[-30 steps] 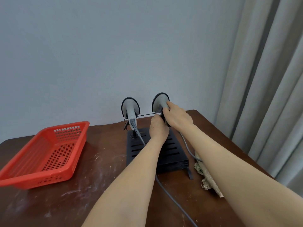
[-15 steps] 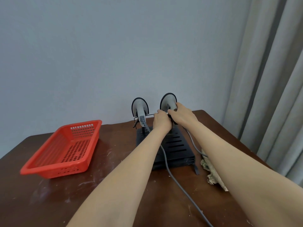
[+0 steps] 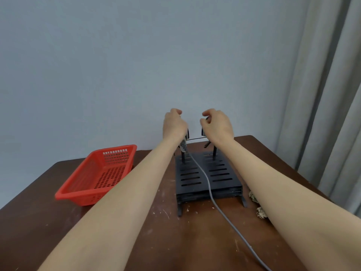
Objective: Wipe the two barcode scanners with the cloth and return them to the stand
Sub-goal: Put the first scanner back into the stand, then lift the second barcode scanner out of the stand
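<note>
Raising our left hand (image 3: pixel 174 124) and right hand (image 3: pixel 217 125), both loosely curled and empty, we hide most of the two scanners (image 3: pixel 187 134) on the black stand (image 3: pixel 207 173). Our cloth (image 3: pixel 257 207) lies beside the stand's right foot.

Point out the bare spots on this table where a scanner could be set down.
Bare wood lies between the red basket and the black stand, partly under the left forearm, and along the near edge left of the grey cable. The right side is crowded: cloth, right forearm, table edge.
</note>
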